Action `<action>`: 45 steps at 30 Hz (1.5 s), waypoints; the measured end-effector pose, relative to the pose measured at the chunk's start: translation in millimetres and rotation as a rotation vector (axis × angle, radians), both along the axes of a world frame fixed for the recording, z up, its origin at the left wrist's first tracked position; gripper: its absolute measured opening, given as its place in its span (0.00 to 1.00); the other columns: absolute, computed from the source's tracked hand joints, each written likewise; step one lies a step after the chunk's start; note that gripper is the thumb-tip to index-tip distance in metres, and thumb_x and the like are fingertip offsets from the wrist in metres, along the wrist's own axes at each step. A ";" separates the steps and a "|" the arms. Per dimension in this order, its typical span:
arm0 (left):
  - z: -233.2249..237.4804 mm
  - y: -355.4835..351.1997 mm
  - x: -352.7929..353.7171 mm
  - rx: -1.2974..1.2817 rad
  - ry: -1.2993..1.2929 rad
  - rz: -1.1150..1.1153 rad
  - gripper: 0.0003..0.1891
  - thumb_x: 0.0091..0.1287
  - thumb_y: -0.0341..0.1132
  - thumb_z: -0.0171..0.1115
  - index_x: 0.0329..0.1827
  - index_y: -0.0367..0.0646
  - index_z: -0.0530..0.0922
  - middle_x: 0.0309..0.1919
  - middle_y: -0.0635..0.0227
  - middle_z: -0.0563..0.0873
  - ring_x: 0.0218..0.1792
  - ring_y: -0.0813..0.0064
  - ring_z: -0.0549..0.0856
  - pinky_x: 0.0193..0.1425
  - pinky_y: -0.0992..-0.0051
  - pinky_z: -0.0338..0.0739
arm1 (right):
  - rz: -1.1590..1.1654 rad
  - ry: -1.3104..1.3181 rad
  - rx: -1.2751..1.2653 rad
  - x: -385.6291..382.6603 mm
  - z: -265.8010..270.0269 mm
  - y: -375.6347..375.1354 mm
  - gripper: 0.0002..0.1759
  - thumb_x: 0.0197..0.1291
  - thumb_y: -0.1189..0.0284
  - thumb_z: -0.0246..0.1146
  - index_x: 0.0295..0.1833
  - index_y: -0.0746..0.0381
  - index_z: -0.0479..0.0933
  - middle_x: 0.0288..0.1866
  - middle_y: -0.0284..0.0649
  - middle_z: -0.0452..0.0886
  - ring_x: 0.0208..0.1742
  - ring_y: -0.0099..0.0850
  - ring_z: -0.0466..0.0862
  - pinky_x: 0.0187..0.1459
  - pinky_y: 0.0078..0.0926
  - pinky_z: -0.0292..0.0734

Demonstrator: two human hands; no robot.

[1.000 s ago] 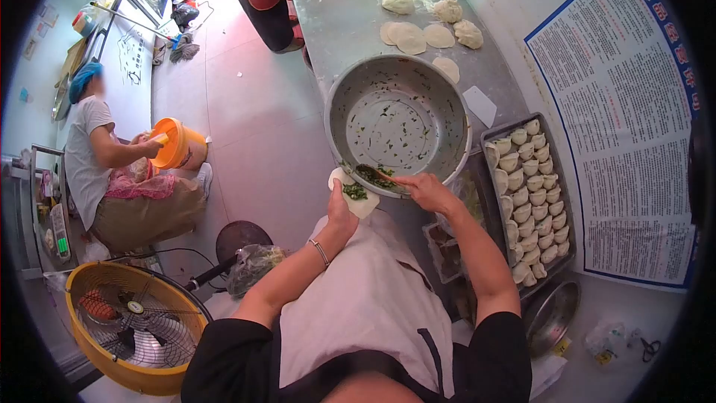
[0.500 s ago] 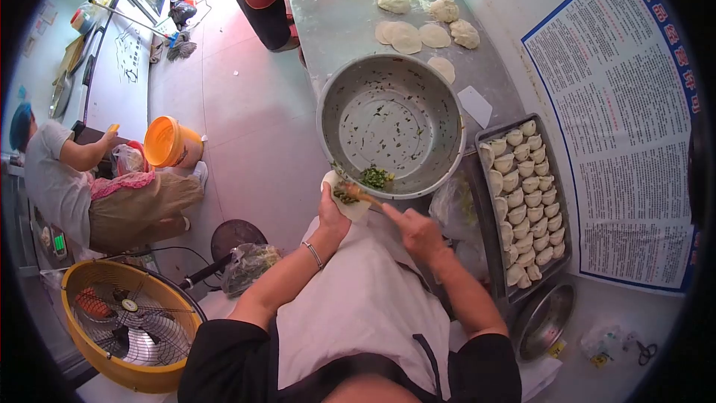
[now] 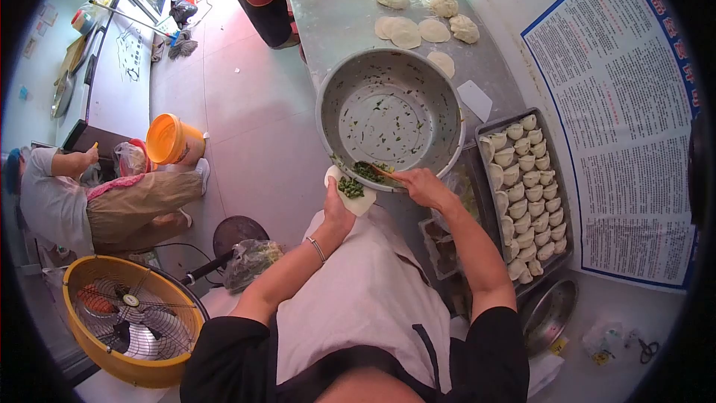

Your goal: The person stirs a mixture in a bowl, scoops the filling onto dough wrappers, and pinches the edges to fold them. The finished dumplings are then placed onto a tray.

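My left hand [image 3: 339, 218] holds a flat dumpling wrapper [image 3: 361, 205] just below the near rim of a large metal basin [image 3: 388, 116]. A mound of chopped green filling [image 3: 350, 187] lies on the wrapper. Closed around the handle of a wooden spoon [image 3: 388, 175] is my right hand [image 3: 424, 187], at the basin's near right rim. The spoon's head dips into the small heap of green filling [image 3: 368, 172] left at the basin's near wall. Bits of green cling to the basin's floor and sides.
A tray of folded dumplings [image 3: 531, 201] stands at the right. Round wrappers [image 3: 405, 33] and dough lumps [image 3: 464, 29] lie on the metal table [image 3: 335, 15] beyond the basin. A yellow fan [image 3: 134, 321], an orange bucket [image 3: 173, 140] and a seated person [image 3: 56, 198] are at left.
The spoon has moved off the wrapper to the filling in the basin. The wrapper now shows its filling uncovered. The seated person leans further down.
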State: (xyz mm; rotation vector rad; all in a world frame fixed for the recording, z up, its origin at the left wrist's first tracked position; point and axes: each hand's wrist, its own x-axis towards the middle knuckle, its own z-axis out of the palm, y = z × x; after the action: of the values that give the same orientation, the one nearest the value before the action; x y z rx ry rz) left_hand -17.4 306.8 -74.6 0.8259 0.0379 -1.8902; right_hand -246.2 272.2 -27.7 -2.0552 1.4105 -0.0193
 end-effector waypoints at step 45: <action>5.2 2.5 0.8 0.048 -0.006 0.057 0.29 0.82 0.56 0.29 0.75 0.50 0.64 0.70 0.60 0.74 0.70 0.57 0.74 0.75 0.48 0.70 | -0.133 -0.187 -0.363 33.1 0.8 109.5 0.31 0.61 0.81 0.59 0.71 0.51 0.75 0.29 0.41 0.77 0.30 0.44 0.82 0.35 0.39 0.82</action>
State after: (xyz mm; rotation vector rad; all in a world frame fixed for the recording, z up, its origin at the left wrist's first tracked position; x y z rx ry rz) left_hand -16.6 309.3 -69.4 0.8542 0.1031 -1.8392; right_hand -213.1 381.7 -26.9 -2.1713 1.5066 -0.5454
